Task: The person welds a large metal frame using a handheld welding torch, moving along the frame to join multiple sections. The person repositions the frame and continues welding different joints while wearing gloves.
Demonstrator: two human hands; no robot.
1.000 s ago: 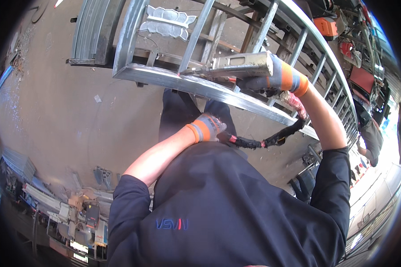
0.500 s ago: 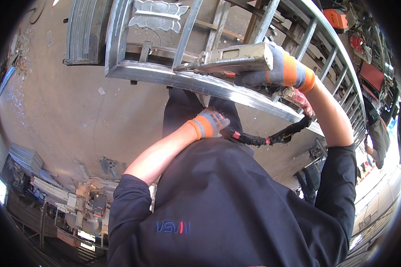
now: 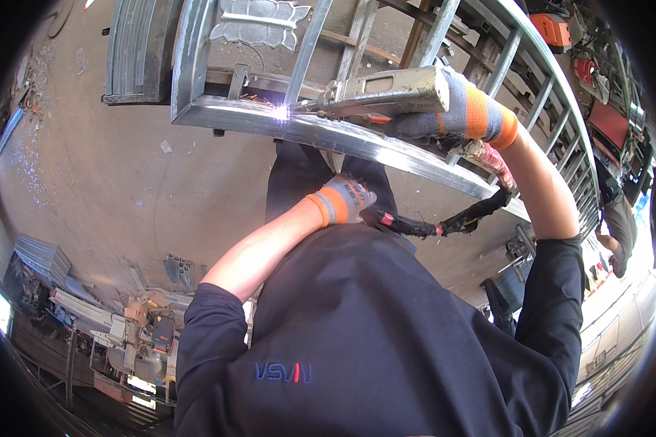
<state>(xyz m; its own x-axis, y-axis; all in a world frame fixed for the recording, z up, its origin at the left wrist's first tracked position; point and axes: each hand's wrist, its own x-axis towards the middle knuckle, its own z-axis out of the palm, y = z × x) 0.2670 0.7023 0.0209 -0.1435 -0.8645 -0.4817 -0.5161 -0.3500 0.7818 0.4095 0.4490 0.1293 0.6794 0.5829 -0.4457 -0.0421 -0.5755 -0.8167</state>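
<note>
Right hand (image 3: 452,109) grips welding torch (image 3: 379,91) — left hand (image 3: 346,198) clutches black cable (image 3: 415,227).

Bare concrete floor (image 3: 109,182) in sunlight, stacked metal profiles (image 3: 135,51) upper left, machine clutter (image 3: 135,342) lower left.

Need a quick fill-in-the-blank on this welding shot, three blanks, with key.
1. The right hand holds a welding tool whose tip makes a bright ____ on the metal frame.
2. The left hand holds a black ____ under the frame.
3. Both gloves are grey with ____ cuffs.

Missing words: spark; cable; orange
</note>
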